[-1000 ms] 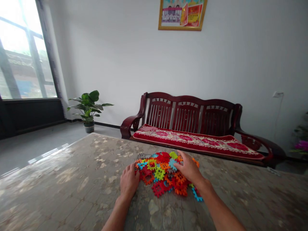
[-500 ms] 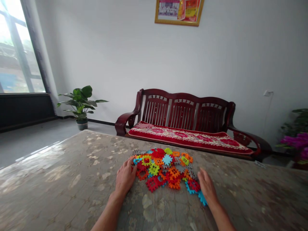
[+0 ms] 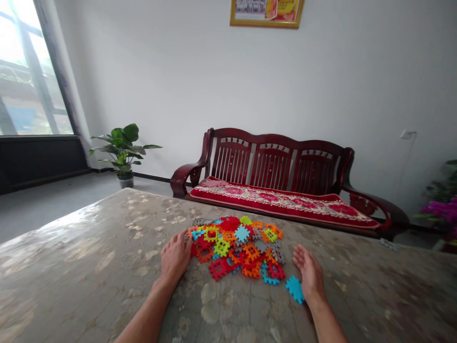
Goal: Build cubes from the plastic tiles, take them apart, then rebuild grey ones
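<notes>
A heap of square, notched plastic building pieces point(image 3: 232, 245) in red, orange, lime, blue and grey lies on the table. Against the heap's left edge rests my left hand point(image 3: 176, 255), its fingers stretched forward and holding nothing. My right hand point(image 3: 310, 271) stands on the other side, apart from the heap, palm turned inward, fingers extended and nothing in them. Close by its wrist is a separate solid blue piece point(image 3: 295, 289); I cannot tell whether the hand touches it. One light blue piece point(image 3: 242, 233) sits on top of the heap.
The table point(image 3: 107, 276) has a patterned brown cover. A single grey piece point(image 3: 388, 245) lies near its far right edge. Beyond stand a dark red wooden bench point(image 3: 271, 157) with a red floral cover and a potted plant point(image 3: 123, 147).
My right hand has moved away from the heap and turned its palm inward, and the solid blue piece now lies apart. My left hand and the heap appear further left as the view shifts.
</notes>
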`<move>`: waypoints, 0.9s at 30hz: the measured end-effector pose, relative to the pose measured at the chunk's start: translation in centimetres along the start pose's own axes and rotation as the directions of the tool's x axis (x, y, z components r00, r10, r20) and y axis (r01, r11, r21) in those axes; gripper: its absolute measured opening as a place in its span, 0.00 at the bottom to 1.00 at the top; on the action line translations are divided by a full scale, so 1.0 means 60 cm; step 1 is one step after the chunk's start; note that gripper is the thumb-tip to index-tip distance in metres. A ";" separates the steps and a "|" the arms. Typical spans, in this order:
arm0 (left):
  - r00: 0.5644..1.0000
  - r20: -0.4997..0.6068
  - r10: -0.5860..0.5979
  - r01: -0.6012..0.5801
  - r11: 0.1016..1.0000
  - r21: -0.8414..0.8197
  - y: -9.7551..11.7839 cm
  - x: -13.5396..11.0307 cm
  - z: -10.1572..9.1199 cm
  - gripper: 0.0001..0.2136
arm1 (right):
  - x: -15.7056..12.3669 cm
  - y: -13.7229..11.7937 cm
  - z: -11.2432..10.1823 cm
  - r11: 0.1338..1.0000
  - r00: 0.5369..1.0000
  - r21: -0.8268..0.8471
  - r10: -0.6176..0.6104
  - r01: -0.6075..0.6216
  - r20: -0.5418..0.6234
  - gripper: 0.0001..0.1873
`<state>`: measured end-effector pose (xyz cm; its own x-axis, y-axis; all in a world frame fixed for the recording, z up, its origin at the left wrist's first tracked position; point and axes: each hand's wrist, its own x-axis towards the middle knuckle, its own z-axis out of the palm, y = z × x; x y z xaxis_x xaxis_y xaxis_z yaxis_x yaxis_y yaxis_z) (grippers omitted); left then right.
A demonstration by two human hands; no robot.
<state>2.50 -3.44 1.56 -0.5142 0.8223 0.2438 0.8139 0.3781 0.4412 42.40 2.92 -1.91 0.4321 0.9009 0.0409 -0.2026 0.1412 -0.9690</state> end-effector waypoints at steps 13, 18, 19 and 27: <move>0.997 0.052 0.050 -0.053 0.997 0.048 -0.010 0.002 0.009 0.22 | -0.008 0.002 0.005 0.998 0.999 -0.056 0.001 0.001 0.038 0.27; 0.996 0.044 0.084 -0.087 0.995 0.057 -0.013 0.000 0.013 0.22 | -0.012 -0.002 0.014 0.989 0.999 -0.148 -0.004 0.011 0.047 0.30; 0.995 0.041 0.092 -0.094 0.994 0.057 -0.013 0.000 0.013 0.21 | -0.013 -0.003 0.016 0.986 0.999 -0.166 -0.005 0.014 0.053 0.30; 0.992 0.065 0.109 -0.112 0.992 0.050 -0.020 0.001 0.016 0.21 | -0.011 -0.002 0.020 0.981 0.996 -0.194 0.024 -0.007 0.088 0.31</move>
<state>1.76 -3.42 0.25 -0.4037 0.8845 0.2340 0.8790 0.3040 0.3672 41.10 2.81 -1.50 0.3485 0.9365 0.0386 -0.0313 0.0528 -0.9981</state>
